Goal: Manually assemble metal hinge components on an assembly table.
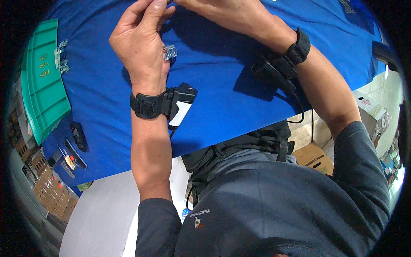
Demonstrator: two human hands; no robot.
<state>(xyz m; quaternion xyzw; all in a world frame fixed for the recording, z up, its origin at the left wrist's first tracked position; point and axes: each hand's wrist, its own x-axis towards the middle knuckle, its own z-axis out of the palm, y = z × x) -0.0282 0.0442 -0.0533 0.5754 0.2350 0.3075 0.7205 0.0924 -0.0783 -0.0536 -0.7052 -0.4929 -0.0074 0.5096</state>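
My left hand (143, 43) is raised at the top of the view, its thumb and fingertips pressed together at the upper edge. A small clear plastic piece (170, 52) shows beside its palm, against the curled little finger. My right hand (214, 9) reaches in from the right and meets the left fingertips. Most of its fingers are cut off by the upper edge; the visible part looks pinched. A tiny dark bit (170, 1) shows between the two hands, too small to name. Each wrist wears a black strap with a small device.
A blue cloth (214, 107) covers the table. At the left stands a green plastic tray (45, 85), with clear plastic pieces (63, 58) along its inner side. Near the left corner lie a black strap (78, 136) and small tools (70, 158). A cardboard box (314, 157) sits below at the right.
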